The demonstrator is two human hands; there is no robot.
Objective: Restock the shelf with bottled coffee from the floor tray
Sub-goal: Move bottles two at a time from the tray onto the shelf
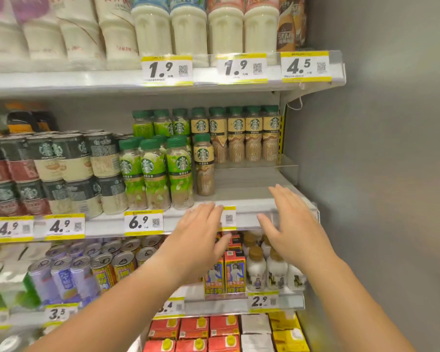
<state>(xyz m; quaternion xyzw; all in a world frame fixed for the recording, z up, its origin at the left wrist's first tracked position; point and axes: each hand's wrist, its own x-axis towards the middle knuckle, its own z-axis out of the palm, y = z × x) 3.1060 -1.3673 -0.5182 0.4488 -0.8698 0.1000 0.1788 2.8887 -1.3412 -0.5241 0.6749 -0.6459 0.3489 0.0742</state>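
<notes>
Coffee bottles (244, 138) stood in a back row on the middle shelf (252, 191) in our head view, with one more at the front beside the green bottles (153, 171). The front right lay bare, so we judged most restocking undone. Our left hand (198, 237) and right hand (290, 224) hovered before that gap, fingers straight, holding nothing. No floor tray showed. A grey wall (379, 174) closed the right side.

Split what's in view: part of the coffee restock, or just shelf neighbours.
Job: left hand, right hand, both empty; tan coffee bottles at the back; single tan bottle in front; bare shelf space.
Neighbours: green bottles, cans, milk bottles above, price tags.
</notes>
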